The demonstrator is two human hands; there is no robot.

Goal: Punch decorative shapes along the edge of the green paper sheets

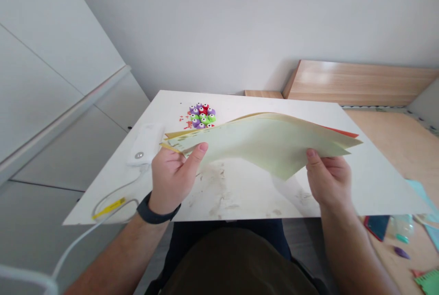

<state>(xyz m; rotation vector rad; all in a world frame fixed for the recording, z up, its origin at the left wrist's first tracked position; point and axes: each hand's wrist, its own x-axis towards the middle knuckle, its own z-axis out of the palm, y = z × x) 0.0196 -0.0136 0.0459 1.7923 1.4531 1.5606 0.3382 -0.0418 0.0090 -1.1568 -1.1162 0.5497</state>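
Note:
Several sheets of coloured paper (257, 137) are held up above the white table (219, 199), bowed upward in the middle. A pale green sheet faces me, with yellowish and orange-red edges showing behind it. My left hand (174, 171), a dark band on its wrist, pinches the left end with the thumb on top. At the right end my right hand (327, 176) grips the sheets, thumb also on the near face. Beyond the paper, a cluster of small purple, green and red figures with googly eyes (202, 116) lies on the table. The fingers behind the paper are partly hidden.
A white power bank (142, 144) with a cable and yellow tag (109, 208) lies at the table's left. Small red scraps (188, 124) lie beside the figures. On the right, a wooden surface (387, 135) holds a clear plastic bottle (403, 227). White cabinets stand left.

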